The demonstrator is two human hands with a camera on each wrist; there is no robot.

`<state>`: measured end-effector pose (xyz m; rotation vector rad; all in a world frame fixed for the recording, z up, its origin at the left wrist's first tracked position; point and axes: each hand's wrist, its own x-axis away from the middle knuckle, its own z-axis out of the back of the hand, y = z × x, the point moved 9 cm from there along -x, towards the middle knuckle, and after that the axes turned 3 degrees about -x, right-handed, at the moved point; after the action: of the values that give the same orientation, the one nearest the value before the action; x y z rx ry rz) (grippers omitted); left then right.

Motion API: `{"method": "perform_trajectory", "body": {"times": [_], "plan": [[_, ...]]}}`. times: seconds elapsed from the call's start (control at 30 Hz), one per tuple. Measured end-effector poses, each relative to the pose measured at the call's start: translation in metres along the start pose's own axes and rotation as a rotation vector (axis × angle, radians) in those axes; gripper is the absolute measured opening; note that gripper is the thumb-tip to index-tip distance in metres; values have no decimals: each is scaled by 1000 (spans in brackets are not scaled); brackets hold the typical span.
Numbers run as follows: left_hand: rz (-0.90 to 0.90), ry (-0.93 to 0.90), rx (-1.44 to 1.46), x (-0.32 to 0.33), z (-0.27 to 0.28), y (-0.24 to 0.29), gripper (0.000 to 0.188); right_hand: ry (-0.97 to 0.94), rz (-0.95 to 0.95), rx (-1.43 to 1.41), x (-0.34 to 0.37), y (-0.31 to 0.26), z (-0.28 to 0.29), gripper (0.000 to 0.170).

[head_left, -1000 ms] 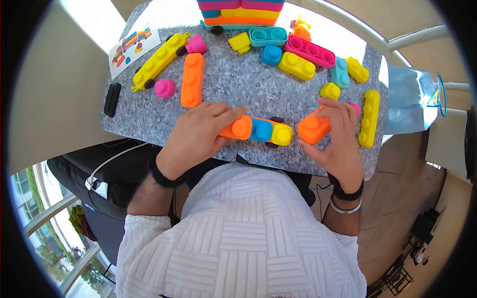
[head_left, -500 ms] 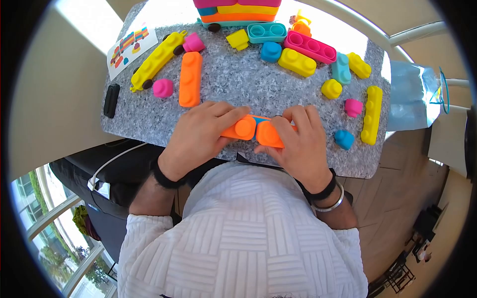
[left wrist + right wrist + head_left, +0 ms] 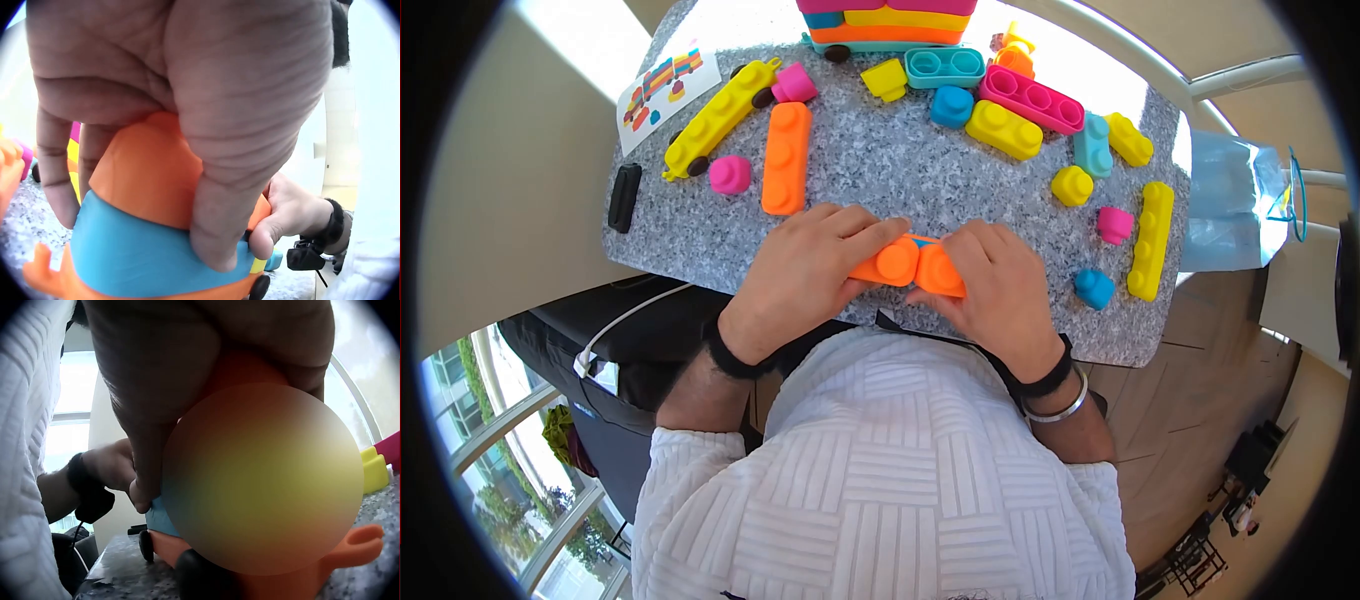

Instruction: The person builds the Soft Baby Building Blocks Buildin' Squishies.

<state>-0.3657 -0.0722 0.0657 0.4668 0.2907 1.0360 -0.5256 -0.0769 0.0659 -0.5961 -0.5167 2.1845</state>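
In the head view the left hand grips an orange block at the left end of a wheeled toy base. The right hand holds another orange block, set against the first, at the right end. A sliver of blue shows behind them. In the left wrist view the left thumb and fingers straddle the orange block and a blue block under it, on the orange base. The right wrist view shows the base's orange hitch; a blurred disc covers the blocks there.
A blue block, pink block and long yellow block lie right. A long orange block, yellow wheeled base and picture card lie left. A stacked block vehicle stands at the back.
The right hand has moved left with its orange block, from beside the base to on top of its right end. The blue and pink blocks at right are uncovered. The left hand has barely moved.
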Motion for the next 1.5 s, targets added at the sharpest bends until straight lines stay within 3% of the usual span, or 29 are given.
{"method": "perform_trajectory", "body": {"times": [0.47,0.57,0.73,0.87,0.93,0.97,1.03,1.23,1.37,1.5], "plan": [[-30,-2,-7,-3,0,3,62,-136,35,244,1,-1,-10,53],[-15,-8,-9,-1,-1,2,62,-122,65,94,0,-1,-5,55],[-26,-17,-10,-1,-4,3,64,-66,83,-227,4,6,6,75],[-30,-37,18,-2,-5,7,68,-50,130,-255,5,25,32,74],[-16,-55,31,-2,-5,9,69,147,-36,67,9,56,53,65],[-35,-32,70,-2,-4,11,70,148,-32,65,10,67,55,65],[-49,-3,103,-1,-2,13,71,192,-197,416,13,99,63,58],[-87,98,131,11,14,9,66,136,-319,405,20,127,54,53],[-89,167,148,16,25,0,54,79,-292,341,18,131,50,48],[-64,167,175,15,26,-5,49,139,-232,163,14,116,62,37]]}}
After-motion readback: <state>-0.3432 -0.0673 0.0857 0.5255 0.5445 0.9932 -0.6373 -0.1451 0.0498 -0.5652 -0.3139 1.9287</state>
